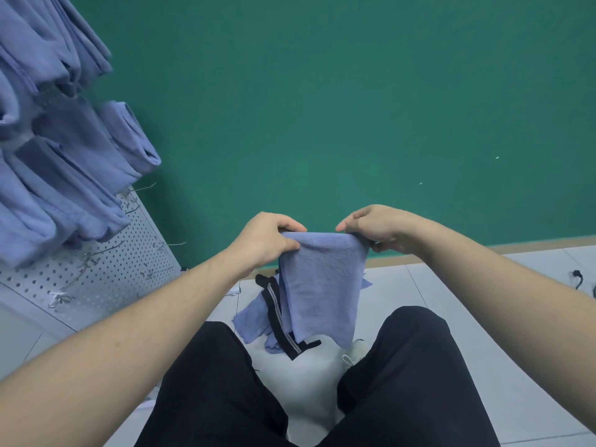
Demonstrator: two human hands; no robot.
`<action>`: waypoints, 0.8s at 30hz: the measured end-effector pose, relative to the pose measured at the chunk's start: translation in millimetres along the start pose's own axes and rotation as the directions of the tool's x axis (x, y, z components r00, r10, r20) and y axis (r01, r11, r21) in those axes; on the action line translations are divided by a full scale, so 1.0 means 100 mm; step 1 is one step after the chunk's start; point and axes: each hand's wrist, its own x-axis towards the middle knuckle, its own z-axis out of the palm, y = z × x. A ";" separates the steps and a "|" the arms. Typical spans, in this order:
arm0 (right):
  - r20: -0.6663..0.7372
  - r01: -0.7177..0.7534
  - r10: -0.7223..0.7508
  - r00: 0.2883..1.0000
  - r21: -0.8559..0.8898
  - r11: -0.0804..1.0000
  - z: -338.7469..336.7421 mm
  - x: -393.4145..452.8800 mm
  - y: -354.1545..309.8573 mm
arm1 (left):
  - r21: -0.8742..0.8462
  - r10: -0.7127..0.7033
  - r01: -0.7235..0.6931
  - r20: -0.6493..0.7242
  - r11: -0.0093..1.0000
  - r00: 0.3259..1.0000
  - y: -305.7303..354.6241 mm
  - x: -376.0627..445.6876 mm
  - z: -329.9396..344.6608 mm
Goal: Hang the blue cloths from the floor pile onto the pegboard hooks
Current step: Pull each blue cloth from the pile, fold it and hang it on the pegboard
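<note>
Blue cloth (322,279) hangs in front of the person's knees, held up by its top edge over the white tiled floor (467,285). The left hand (264,240) pinches one upper corner between thumb and curled fingers, and the right hand (377,230) grips the other corner the same way, so the edge runs nearly level between them. It looks like light, soft terry: it drapes limp, folds on itself and would sag wherever it is unsupported, though its nap should keep it from slipping in a pinch. Taking it along the top edge, as now, seems the sound hold for laying it over a hook. Below it the floor pile (254,321) shows more blue fabric tangled with a dark striped strap (274,314). To the left, the pegboard (106,262) already carries several hung cloths (64,175), with bare wire hooks (167,245) lower down.
</note>
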 end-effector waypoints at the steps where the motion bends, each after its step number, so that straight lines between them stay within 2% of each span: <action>1: 0.013 0.012 -0.012 1.000 -0.010 1.000 0.01 -0.02 -0.01 | 0.016 0.007 -0.007 0.002 1.000 1.000 0.00 0.00 0.00; 6: 0.151 0.061 -0.055 0.987 -0.039 0.997 -0.04 -0.09 -0.05 | -0.080 -0.001 0.002 0.014 0.997 1.000 -0.01 0.00 -0.04; 12: 0.045 0.120 -0.115 0.992 -0.126 0.985 -0.06 -0.03 -0.05 | -0.052 0.051 -0.051 0.006 0.997 0.999 -0.03 0.02 -0.10; 17: -0.023 0.160 -0.165 0.986 -0.148 0.976 -0.15 -0.08 -0.02 | -0.096 0.112 -0.115 -0.032 0.989 0.993 -0.01 -0.02 -0.13; 24: -0.095 0.294 -0.289 0.953 0.048 0.954 -0.13 -0.14 0.08 | -0.274 0.064 -0.098 -0.130 0.957 0.989 -0.04 -0.02 -0.12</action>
